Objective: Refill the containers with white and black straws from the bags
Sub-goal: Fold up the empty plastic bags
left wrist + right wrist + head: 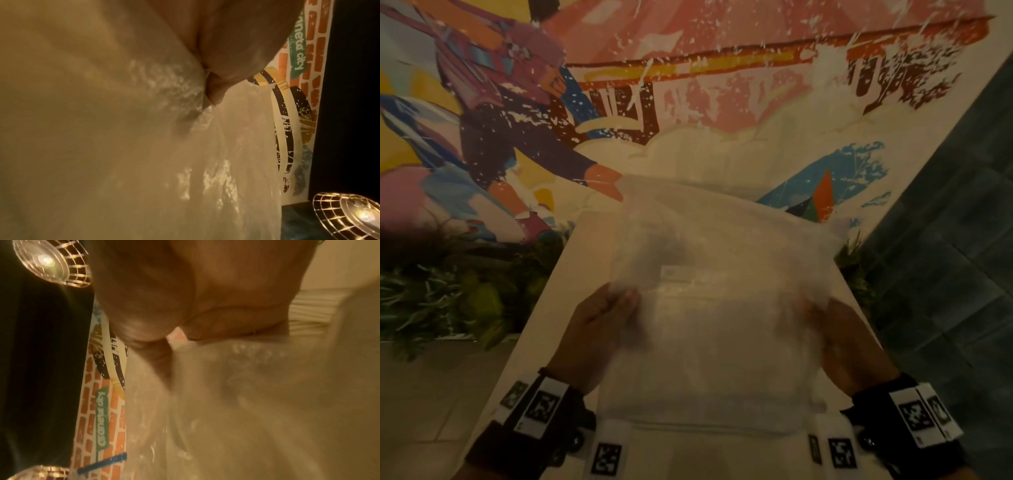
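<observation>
A large translucent plastic bag [722,281] hangs spread out in front of me above a pale table [544,329]. My left hand [599,329] pinches its left edge. My right hand [839,339] pinches its right edge. Through the film I make out only faint shapes; I cannot tell straws or containers. The left wrist view shows the left hand [216,68] with a thumb pressed into the crinkled bag [102,129]. In the right wrist view the right hand [185,305] grips the bag [257,394], and white ribbed stripes [308,313] show at its upper right.
A colourful mural [619,85] covers the wall behind the table. Green plants [441,291] sit at the left, and a dark tiled wall [955,240] at the right. Round wire-caged lamps [349,214] hang on a dark ceiling.
</observation>
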Tool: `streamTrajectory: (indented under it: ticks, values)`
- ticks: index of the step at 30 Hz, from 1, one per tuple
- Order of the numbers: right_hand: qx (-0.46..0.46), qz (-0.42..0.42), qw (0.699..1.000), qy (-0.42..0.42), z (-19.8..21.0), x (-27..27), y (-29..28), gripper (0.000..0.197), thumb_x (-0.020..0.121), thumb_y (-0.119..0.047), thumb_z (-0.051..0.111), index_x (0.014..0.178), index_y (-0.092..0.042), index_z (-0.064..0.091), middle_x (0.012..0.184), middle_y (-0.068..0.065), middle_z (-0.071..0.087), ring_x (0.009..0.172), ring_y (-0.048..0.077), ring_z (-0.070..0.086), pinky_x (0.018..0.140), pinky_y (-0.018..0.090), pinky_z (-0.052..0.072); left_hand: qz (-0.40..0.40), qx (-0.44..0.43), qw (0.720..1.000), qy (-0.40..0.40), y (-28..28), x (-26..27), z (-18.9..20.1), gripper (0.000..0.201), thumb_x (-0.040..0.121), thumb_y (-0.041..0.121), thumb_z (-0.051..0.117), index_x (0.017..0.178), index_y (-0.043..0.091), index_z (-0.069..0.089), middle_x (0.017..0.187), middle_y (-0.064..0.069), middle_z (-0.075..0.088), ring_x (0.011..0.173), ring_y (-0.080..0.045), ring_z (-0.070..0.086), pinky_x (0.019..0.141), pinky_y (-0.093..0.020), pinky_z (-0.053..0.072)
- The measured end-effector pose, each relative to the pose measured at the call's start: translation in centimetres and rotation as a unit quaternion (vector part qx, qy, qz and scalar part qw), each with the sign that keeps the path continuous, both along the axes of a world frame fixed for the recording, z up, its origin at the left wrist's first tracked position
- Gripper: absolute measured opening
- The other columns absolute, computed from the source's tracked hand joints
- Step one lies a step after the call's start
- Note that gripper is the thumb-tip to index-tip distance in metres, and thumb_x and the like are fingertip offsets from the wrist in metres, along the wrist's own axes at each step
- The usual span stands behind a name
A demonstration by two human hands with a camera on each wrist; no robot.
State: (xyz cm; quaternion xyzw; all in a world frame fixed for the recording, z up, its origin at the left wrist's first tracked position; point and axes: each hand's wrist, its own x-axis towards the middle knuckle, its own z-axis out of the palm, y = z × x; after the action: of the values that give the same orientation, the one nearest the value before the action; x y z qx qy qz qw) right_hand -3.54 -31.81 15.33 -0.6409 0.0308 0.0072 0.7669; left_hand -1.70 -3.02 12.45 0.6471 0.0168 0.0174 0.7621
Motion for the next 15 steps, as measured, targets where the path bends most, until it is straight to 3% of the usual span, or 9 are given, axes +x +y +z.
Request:
streamTrajectory:
  ticks: [3, 5, 6, 8, 9, 11, 13, 14, 15]
  values:
    - [-0.031, 0.010, 0.998, 0.054, -0.9, -0.3, 0.1, 0.057, 0.051, -0.037, 0.086, 0.093, -0.001, 0.072, 0.090, 0.019, 0.072, 0.081, 0.032, 0.067, 0.067, 0.034, 0.059, 0.002, 0.013, 1.000, -0.028, 0.0, 0.1, 0.4, 0.017, 0.095, 0.006, 0.048, 0.090, -0.007, 0.057, 0.074, -0.011, 0.057, 0.058, -0.011, 0.059, 0.048, -0.022, 0.052]
    - [-0.010, -0.004, 0.999, 0.052, -1.1, -0.3, -0.3, 0.067, 0.034, -0.041, 0.093, 0.087, -0.004, 0.075, 0.088, 0.020, 0.072, 0.075, 0.030, 0.067, 0.063, 0.034, 0.059, -0.006, 0.012, 1.000, -0.029, 0.2, 0.3, 0.1, 0.014, 0.095, 0.005, 0.048, 0.089, -0.005, 0.056, 0.070, -0.009, 0.057, 0.055, -0.013, 0.059, 0.047, -0.026, 0.053]
    - [0.000, -0.006, 0.999, 0.050, -1.1, -0.3, -0.5, 0.063, 0.036, -0.040, 0.093, 0.087, -0.008, 0.076, 0.088, 0.019, 0.072, 0.074, 0.028, 0.068, 0.061, 0.033, 0.059, -0.009, 0.011, 1.000, -0.027, 0.2, 0.3, 0.0, 0.013, 0.095, 0.006, 0.048, 0.088, -0.003, 0.056, 0.068, -0.007, 0.057, 0.055, -0.014, 0.058, 0.047, -0.029, 0.053]
    - [0.009, 0.011, 0.999, 0.040, -0.6, -0.4, -0.6, 0.033, 0.059, -0.025, 0.082, 0.089, -0.012, 0.077, 0.087, 0.017, 0.073, 0.075, 0.028, 0.069, 0.059, 0.033, 0.059, -0.027, 0.009, 0.999, -0.026, 0.5, 0.4, -0.2, 0.014, 0.094, 0.012, 0.051, 0.092, -0.002, 0.056, 0.068, -0.007, 0.060, 0.057, -0.018, 0.059, 0.049, -0.033, 0.053]
    - [0.011, 0.012, 0.999, 0.036, -0.5, -0.5, -0.6, 0.026, 0.063, -0.019, 0.075, 0.089, -0.014, 0.077, 0.086, 0.016, 0.073, 0.075, 0.029, 0.069, 0.060, 0.033, 0.059, -0.052, 0.003, 0.998, -0.023, 1.0, 0.5, -0.4, 0.019, 0.091, 0.019, 0.057, 0.096, 0.001, 0.058, 0.071, -0.007, 0.062, 0.060, -0.020, 0.061, 0.051, -0.036, 0.054]
    - [0.002, 0.001, 0.999, 0.032, -0.7, -0.4, -1.0, 0.036, 0.051, -0.026, 0.085, 0.085, -0.014, 0.078, 0.084, 0.014, 0.074, 0.075, 0.027, 0.069, 0.064, 0.033, 0.060, -0.146, 0.014, 0.989, -0.007, 1.8, 0.6, -0.3, 0.042, 0.074, 0.040, 0.075, 0.107, 0.018, 0.062, 0.085, -0.008, 0.069, 0.071, -0.027, 0.067, 0.058, -0.039, 0.057]
    - [-0.011, -0.003, 1.000, 0.011, -0.7, -0.6, -1.4, 0.057, 0.034, -0.039, 0.093, 0.084, -0.016, 0.079, 0.085, 0.013, 0.074, 0.077, 0.027, 0.070, 0.067, 0.035, 0.060, -0.201, 0.042, 0.979, -0.003, 2.5, 0.5, -0.3, 0.058, 0.056, 0.041, 0.083, 0.109, 0.027, 0.065, 0.096, -0.011, 0.071, 0.082, -0.029, 0.069, 0.065, -0.043, 0.059]
    - [-0.014, 0.011, 1.000, -0.007, -0.2, -0.8, -1.4, 0.052, 0.038, -0.038, 0.093, 0.084, -0.018, 0.079, 0.085, 0.011, 0.075, 0.080, 0.030, 0.070, 0.069, 0.037, 0.060, -0.187, 0.027, 0.982, -0.002, 2.8, 0.6, -0.5, 0.057, 0.051, 0.036, 0.086, 0.104, 0.025, 0.070, 0.094, -0.011, 0.073, 0.081, -0.027, 0.070, 0.065, -0.043, 0.060]
    - [-0.024, 0.020, 0.999, -0.023, 0.0, -0.9, -1.7, 0.031, 0.052, -0.029, 0.090, 0.080, -0.023, 0.079, 0.082, 0.007, 0.075, 0.084, 0.034, 0.069, 0.068, 0.037, 0.060, -0.160, -0.009, 0.987, -0.007, 3.3, 0.9, -0.8, 0.054, 0.044, 0.031, 0.092, 0.094, 0.021, 0.075, 0.088, -0.009, 0.074, 0.077, -0.024, 0.070, 0.065, -0.040, 0.060]
